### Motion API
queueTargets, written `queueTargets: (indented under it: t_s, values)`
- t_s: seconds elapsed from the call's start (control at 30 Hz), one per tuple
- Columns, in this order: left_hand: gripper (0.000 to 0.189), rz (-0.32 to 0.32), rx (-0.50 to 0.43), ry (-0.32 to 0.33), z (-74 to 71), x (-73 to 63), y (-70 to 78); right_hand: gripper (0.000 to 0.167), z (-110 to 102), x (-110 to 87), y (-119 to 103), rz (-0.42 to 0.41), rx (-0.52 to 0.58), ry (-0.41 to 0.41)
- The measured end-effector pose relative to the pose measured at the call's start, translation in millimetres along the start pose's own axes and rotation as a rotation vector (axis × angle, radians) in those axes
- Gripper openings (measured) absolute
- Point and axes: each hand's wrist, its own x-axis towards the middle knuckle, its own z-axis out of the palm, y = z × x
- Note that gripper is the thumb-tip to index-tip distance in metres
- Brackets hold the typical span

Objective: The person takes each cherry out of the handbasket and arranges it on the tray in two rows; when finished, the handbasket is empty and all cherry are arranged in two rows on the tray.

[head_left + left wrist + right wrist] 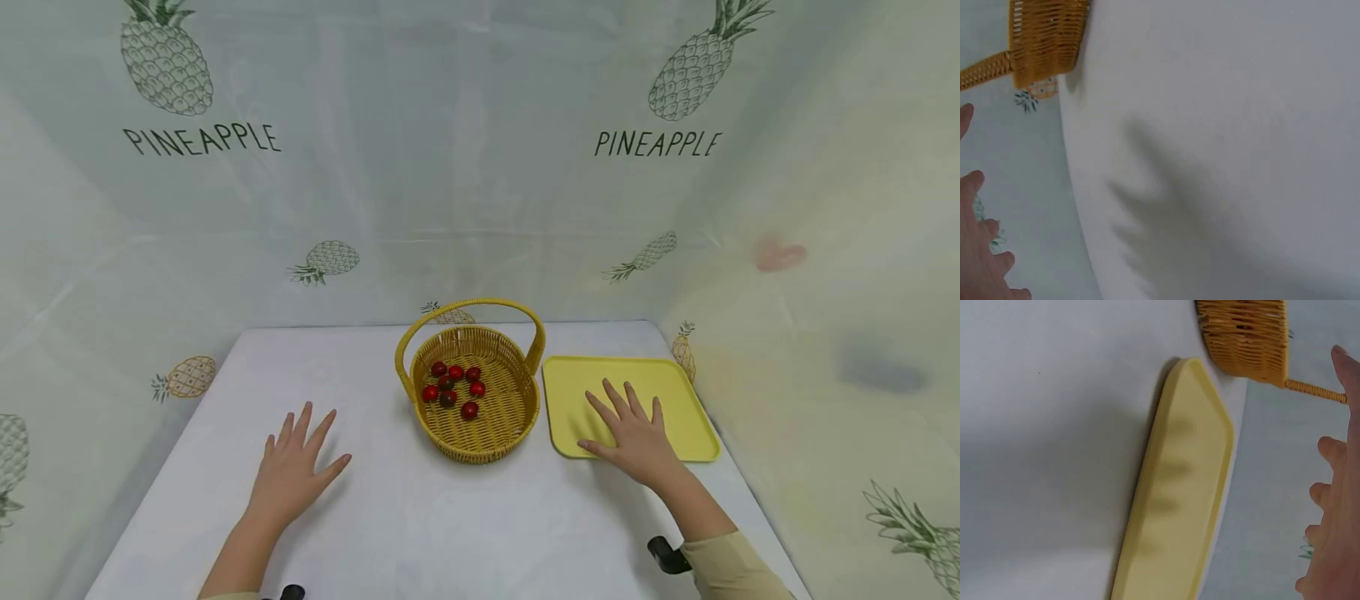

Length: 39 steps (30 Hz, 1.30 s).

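Both hands hover over the white table with fingers spread, holding nothing. My left hand (288, 475) is over the left part, its shadow falling on the table in the left wrist view. My right hand (637, 437) overlaps the front edge of a yellow tray (562, 375) in the head view; finger shadows lie on the tray in the right wrist view. Between the hands, farther back, stands a round yellow wicker basket (495, 442) with a tall arched handle (480, 302). Several dark red cherries (469, 410) lie inside it, mostly toward its left side.
The white table (420, 533) ends at a hanging cloth (465, 183) printed with pineapples, which also encloses both sides. The tray sits at the table's right, close beside the basket. A black strap piece (669, 556) shows at the right wrist.
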Motion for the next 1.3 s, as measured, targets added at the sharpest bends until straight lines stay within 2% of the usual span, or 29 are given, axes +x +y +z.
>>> queueTargets:
  t_s: [0.17, 0.43, 0.7, 0.8, 1.03, 1.3]
  values:
    - [0.079, 0.013, -0.034, 0.014, 0.5, 4.7, 11.5, 0.083, -1.3, 2.3, -0.1, -0.007, 0.039, -0.011]
    - [0.081, 0.012, -0.118, 0.018, 3.3, 21.6, 35.3, 0.081, -5.0, 17.3, -6.6, -0.035, 0.279, -0.041]
    - [0.081, 0.026, -0.190, 0.061, 15.6, 36.9, 54.4, 0.079, -10.3, 32.1, -23.4, -0.073, 0.377, -0.068]
    - [0.082, 0.011, -0.270, 0.050, 20.2, 40.8, 59.4, 0.077, -11.4, 36.8, -31.0, -0.087, 0.404, -0.067]
    - [0.082, -0.099, -0.568, -0.005, 20.9, 54.5, 75.0, 0.071, -18.5, 47.8, -49.6, -0.120, 0.533, -0.070]
    - [0.080, -0.183, -0.702, -0.004, 26.3, 70.5, 85.0, 0.070, -24.3, 63.7, -70.8, -0.186, 0.593, -0.155]
